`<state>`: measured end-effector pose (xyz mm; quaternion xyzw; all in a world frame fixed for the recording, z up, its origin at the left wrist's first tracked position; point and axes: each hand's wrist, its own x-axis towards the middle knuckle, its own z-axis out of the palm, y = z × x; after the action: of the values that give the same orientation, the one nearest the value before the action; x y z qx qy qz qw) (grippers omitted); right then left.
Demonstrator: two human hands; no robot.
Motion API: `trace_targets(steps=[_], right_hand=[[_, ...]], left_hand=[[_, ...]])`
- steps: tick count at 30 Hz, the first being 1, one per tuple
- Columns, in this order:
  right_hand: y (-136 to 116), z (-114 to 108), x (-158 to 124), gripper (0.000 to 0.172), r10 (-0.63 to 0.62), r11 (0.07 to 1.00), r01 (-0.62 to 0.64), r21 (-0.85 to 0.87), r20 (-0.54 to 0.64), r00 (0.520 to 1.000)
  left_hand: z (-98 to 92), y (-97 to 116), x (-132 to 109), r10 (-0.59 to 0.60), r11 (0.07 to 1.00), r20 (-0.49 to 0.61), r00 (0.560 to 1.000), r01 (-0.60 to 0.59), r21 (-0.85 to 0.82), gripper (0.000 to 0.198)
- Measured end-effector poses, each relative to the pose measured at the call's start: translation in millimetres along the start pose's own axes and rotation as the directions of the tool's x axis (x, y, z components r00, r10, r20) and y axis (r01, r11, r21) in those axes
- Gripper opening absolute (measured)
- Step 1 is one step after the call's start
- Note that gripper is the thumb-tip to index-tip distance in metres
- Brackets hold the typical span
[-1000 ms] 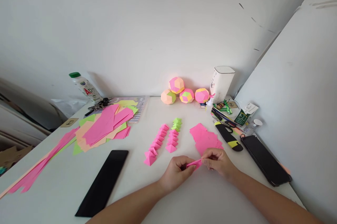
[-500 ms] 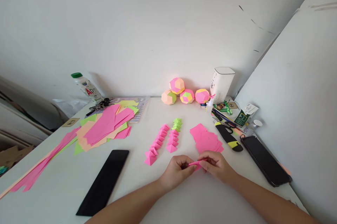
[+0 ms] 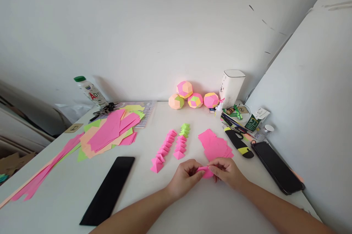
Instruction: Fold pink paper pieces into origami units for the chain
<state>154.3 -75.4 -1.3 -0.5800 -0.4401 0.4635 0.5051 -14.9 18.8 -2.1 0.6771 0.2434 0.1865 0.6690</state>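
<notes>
A small pink paper piece (image 3: 205,172) is pinched between my two hands just above the white table (image 3: 192,212). My left hand (image 3: 184,179) grips its left side with fingers curled. My right hand (image 3: 227,172) grips its right side with fingertips pressed on the paper. Just beyond my right hand lies a loose stack of pink paper squares (image 3: 215,145). To the left of that stack stand two rows of folded pink units (image 3: 164,149), the shorter row (image 3: 180,146) ending in a few green units (image 3: 184,128).
A black flat slab (image 3: 108,189) lies at the left front. Pink, green and peach paper sheets (image 3: 110,131) and strips (image 3: 41,175) spread at the left. Paper balls (image 3: 194,98), a white container (image 3: 231,87), a bottle (image 3: 89,90), a cutter (image 3: 238,143) and a phone (image 3: 277,167) sit behind and to the right.
My hands have drawn closer together and lowered a little, and the pink piece now looks folded more compactly between the fingertips.
</notes>
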Motion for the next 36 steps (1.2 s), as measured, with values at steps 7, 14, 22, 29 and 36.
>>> trace_targets(steps=[7, 14, 22, 29, 36], right_hand=[[0.8, -0.1, 0.5, 0.02, 0.006, 1.0, -0.006, -0.023, 0.015, 1.0], [-2.0, -0.6, -0.2, 0.02, 0.002, 1.0, -0.001, -0.023, 0.038, 0.999], [-3.2, 1.8, -0.6, 0.02, -0.077, 0.994, 0.086, -0.069, 0.123, 0.989], [-0.1, 2.7, -0.1, 0.024, -0.077, 0.995, 0.081, -0.061, 0.072, 0.994], [2.2, 1.4, 0.2, 0.023, -0.075, 0.995, 0.08, -0.062, 0.089, 0.993]], left_hand=[[-0.1, -0.5, 0.4, 0.057, 0.995, -0.032, 0.998, -0.054, 0.085, 0.026], [-1.4, 0.7, 1.2, 0.109, 0.984, -0.018, 0.994, -0.106, 0.146, 0.027], [-0.9, 1.3, -0.4, 0.101, 0.979, 0.012, 0.995, -0.101, 0.176, 0.025], [-0.1, 1.3, 0.4, 0.088, 0.98, -0.022, 0.996, -0.082, 0.179, 0.018], [1.5, 0.7, -0.1, 0.088, 0.982, -0.044, 0.995, -0.079, 0.174, 0.019]])
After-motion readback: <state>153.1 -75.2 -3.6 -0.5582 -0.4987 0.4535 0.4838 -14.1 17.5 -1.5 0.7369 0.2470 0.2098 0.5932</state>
